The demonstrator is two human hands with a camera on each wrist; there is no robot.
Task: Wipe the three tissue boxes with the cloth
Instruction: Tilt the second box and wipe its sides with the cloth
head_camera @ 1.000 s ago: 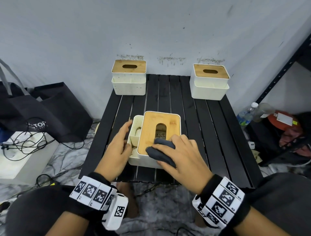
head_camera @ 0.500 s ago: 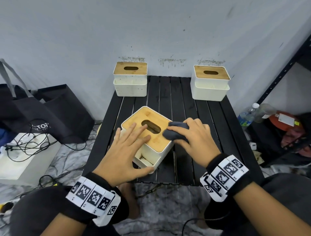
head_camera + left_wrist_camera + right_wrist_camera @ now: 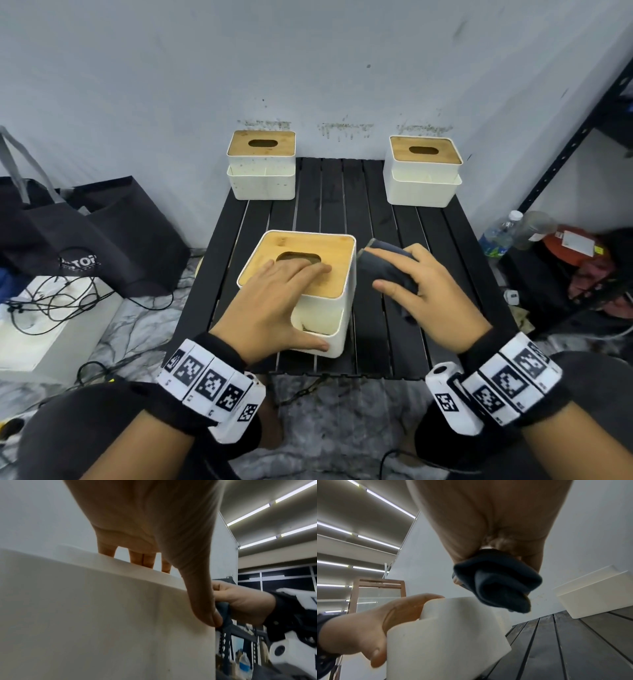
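In the head view, the nearest white tissue box with its bamboo slotted lid point(image 3: 322, 308) sat low in the centre of the frame on the black slatted table point(image 3: 438, 322). The left hand point(image 3: 274, 305) lay on it with fingers straight across the lid and the thumb down the near wall, most likely to keep the box from sliding while its side was wiped. Just right of the box, the right hand point(image 3: 424, 294) held the bunched dark grey cloth point(image 3: 387, 270), fingers and thumb curled round it, at the box's right wall; whether the cloth touched that wall could not be told. The two other white boxes with wooden lids, one upper left point(image 3: 261, 164) and one upper right point(image 3: 423, 171), stood against the wall, well apart from both hands.

In the left wrist view, the left hand's fingers point(image 3: 145, 559) reached flat over the top edge of the box while the thumb ran down its white side, bracing it. The right hand showed at mid right, closed on the cloth.

In the right wrist view, the cloth hung as a wad from the palm above the table, held tight so that a firm face could meet the box. The left hand steadied the box at the lower left.
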